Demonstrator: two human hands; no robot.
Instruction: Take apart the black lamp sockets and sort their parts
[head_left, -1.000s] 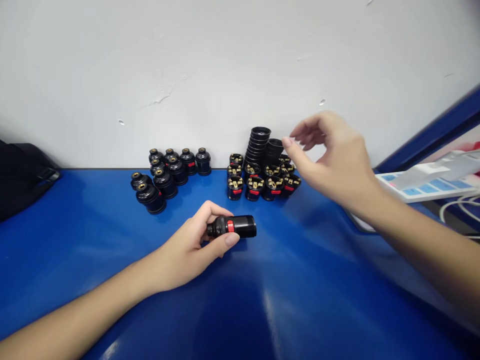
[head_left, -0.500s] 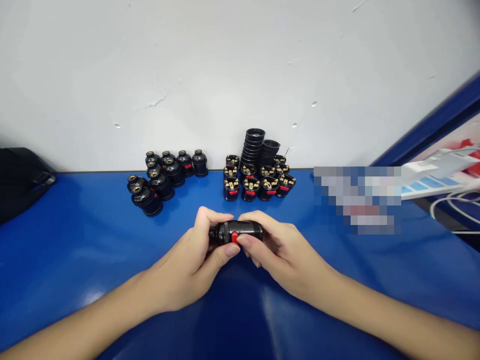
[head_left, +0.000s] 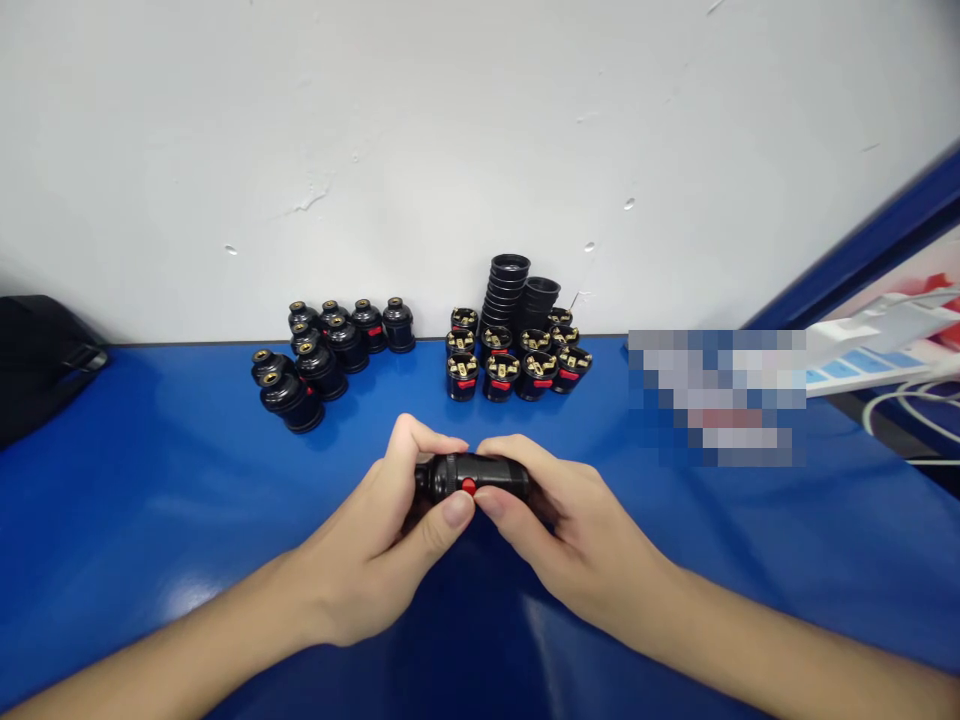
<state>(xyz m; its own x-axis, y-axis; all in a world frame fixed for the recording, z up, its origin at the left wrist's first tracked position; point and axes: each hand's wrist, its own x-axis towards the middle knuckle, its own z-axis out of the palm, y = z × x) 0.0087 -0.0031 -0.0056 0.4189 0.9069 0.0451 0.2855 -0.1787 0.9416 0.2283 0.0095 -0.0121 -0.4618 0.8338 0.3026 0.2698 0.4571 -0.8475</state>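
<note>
A black lamp holder [head_left: 487, 474] with a red switch [head_left: 469, 487] on its side lies sideways between my hands, above the blue table. My left hand [head_left: 405, 530] is closed round its narrow capped end, thumb just below the red switch. On the wider end my right hand [head_left: 555, 505] is closed, its thumb on the near side and the fingers over the top. The far side of the lamp holder is hidden by my fingers.
Several black lamp holders with brass-threaded tops [head_left: 292, 402] stand at the left on the blue table [head_left: 187, 470]. Right of centre are several open socket bodies [head_left: 502, 376] with brass contacts, before stacked black sleeves [head_left: 506, 295]. A black bag [head_left: 45, 365] sits far left; a blurred patch [head_left: 720, 390] lies right.
The lamp holder has moved slightly down and been turned a little, so less of the red switch shows. Both hands keep their hold, with the thumbs slightly lower.
</note>
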